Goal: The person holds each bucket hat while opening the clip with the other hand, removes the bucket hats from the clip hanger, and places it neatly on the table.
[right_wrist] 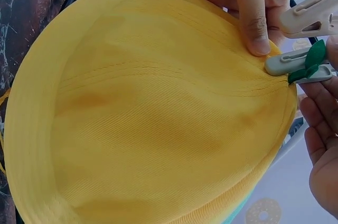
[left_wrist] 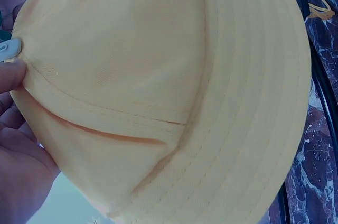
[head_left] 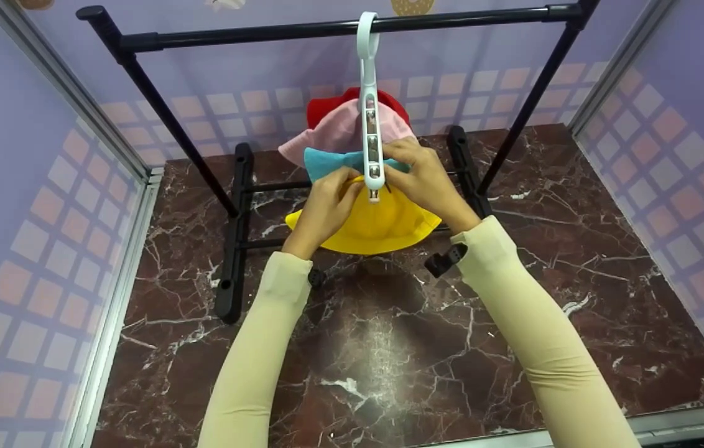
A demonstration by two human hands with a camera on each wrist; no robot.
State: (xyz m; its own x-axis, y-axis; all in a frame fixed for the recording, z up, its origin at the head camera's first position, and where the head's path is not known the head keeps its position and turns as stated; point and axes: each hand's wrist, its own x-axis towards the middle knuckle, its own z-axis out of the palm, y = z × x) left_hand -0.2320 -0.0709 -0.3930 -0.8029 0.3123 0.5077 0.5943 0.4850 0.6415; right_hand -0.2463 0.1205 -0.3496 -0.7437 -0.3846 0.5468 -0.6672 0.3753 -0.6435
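Note:
A yellow bucket hat (head_left: 377, 227) with a green leaf (right_wrist: 316, 55) on its crown hangs below the near end of a white multi-clip hanger (head_left: 372, 146). My left hand (head_left: 327, 202) pinches the cloth at the top of the crown, the thumb (right_wrist: 259, 36) pressed on the fabric. A pale clip (right_wrist: 285, 63) sits over the crown's tip beside the leaf. My right hand (head_left: 420, 177) has its thumb and fingers around the back end of that clip (left_wrist: 9, 49). Right behind the yellow hat hangs a blue hat (head_left: 326, 163).
A pink hat (head_left: 327, 134) and a red hat (head_left: 319, 111) hang farther back. The hanger hooks over the black rail (head_left: 265, 32) of a rack, whose feet (head_left: 227, 292) stand on dark marbled flooring (head_left: 414, 361). Patterned walls (head_left: 35, 205) enclose three sides. Another clip (right_wrist: 309, 15) is close above.

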